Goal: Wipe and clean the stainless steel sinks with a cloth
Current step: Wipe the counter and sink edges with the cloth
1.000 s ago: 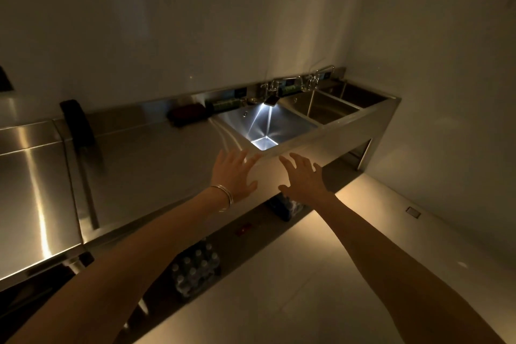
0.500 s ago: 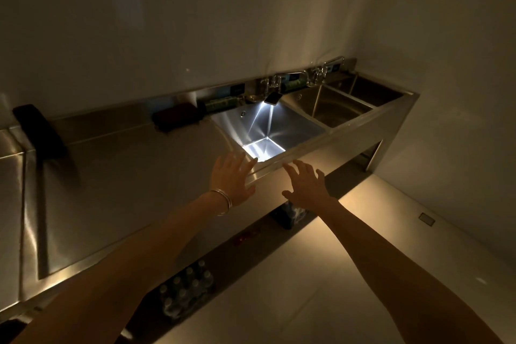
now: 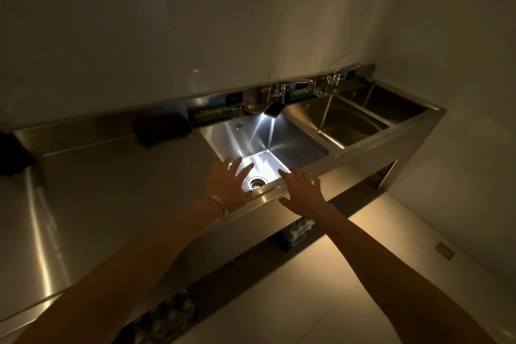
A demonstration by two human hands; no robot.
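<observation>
We are reaching both bare arms forward over the stainless steel counter (image 3: 111, 190). Below its front edge, packs of bottles (image 3: 167, 318) are standing on the floor. Our left hand (image 3: 227, 186), with thin bangles (image 3: 219, 205) at the wrist, is hovering with fingers spread over the near left corner of the lit sink (image 3: 293, 145), just beside the drain strainer (image 3: 257, 182). Our right hand (image 3: 303, 194) is spreading its fingers above the sink's front rim; we cannot tell whether it is touching. Both hands are released and grasping nothing. A phone (image 3: 275, 109) is leaning at the faucet (image 3: 275, 91), shining its light into the basin. The dark cloth (image 3: 162, 130) is lying against the backsplash, left of this sink. Two more sinks, the middle sink (image 3: 351, 123) and the far sink (image 3: 391, 103), are sitting further right.
</observation>
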